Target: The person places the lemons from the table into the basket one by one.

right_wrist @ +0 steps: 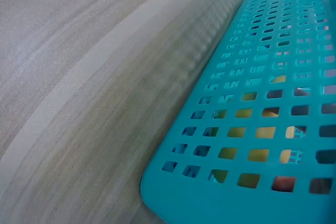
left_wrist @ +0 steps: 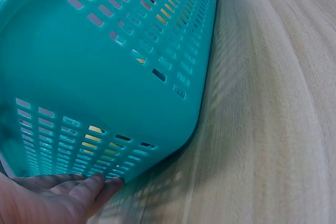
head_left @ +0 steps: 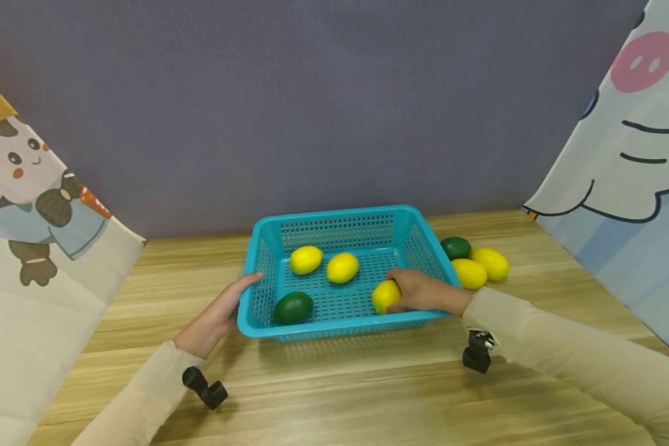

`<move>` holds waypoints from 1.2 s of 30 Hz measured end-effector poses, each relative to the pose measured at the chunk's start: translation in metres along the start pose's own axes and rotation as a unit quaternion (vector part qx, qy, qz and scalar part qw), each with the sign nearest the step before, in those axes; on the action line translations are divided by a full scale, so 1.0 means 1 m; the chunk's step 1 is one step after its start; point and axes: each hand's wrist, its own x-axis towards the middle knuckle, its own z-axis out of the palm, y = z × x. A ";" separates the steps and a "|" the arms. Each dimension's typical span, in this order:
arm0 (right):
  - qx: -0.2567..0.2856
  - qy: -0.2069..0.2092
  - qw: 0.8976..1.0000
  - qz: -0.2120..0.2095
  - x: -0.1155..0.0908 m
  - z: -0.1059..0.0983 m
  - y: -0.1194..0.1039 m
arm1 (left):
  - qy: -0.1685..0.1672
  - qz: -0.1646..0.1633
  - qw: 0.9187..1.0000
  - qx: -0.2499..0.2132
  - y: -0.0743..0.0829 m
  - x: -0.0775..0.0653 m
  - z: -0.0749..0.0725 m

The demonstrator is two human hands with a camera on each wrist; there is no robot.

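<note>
A blue plastic basket (head_left: 334, 329) with slotted walls stands on the wooden table. My left hand (head_left: 223, 313) grips its left side, the thumb over the rim and the fingers against the outer wall, as the left wrist view shows. Inside the basket, near its front right corner, my right hand (head_left: 420, 291) holds a lemon (head_left: 384, 296) close over the floor. Two more lemons, one (head_left: 306, 259) at the back left and another (head_left: 342, 267) near the middle, lie in it with a green avocado-like fruit (head_left: 293, 308) at the front left. In the right wrist view the basket wall hides most of that hand.
Right of the basket, on the table (head_left: 334, 396), two lemons (head_left: 490, 264) lie beside a dark green fruit (head_left: 456, 248). A grey partition (head_left: 334, 111) rises behind the basket. Cartoon-printed cloths (head_left: 61, 204) hang at both sides.
</note>
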 end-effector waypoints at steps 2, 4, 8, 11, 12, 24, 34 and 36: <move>-0.004 -0.004 1.000 -0.001 0.000 0.000 0.000 | 0.000 -0.001 1.000 0.001 0.000 0.000 0.000; -0.009 -0.007 1.000 -0.001 0.000 0.000 -0.001 | 0.002 -0.002 1.000 0.000 0.000 0.000 0.001; -0.016 -0.015 1.000 0.000 0.001 0.001 -0.001 | 0.001 -0.001 1.000 -0.002 0.000 0.000 0.000; -0.020 -0.019 1.000 0.007 0.001 0.001 -0.002 | 0.001 -0.001 1.000 -0.002 0.000 0.000 0.000; -0.020 -0.019 1.000 0.009 0.001 0.000 -0.002 | 0.000 -0.001 1.000 -0.001 0.000 0.000 0.000; -0.023 -0.017 1.000 0.003 0.000 0.000 -0.001 | -0.001 0.000 1.000 -0.003 0.000 -0.001 0.001; -0.016 0.000 1.000 -0.016 -0.009 -0.010 -0.001 | 0.002 0.000 1.000 -0.004 -0.001 0.000 0.001; -0.004 0.007 1.000 -0.021 -0.012 -0.014 -0.001 | 0.001 0.001 1.000 -0.003 -0.001 0.000 0.001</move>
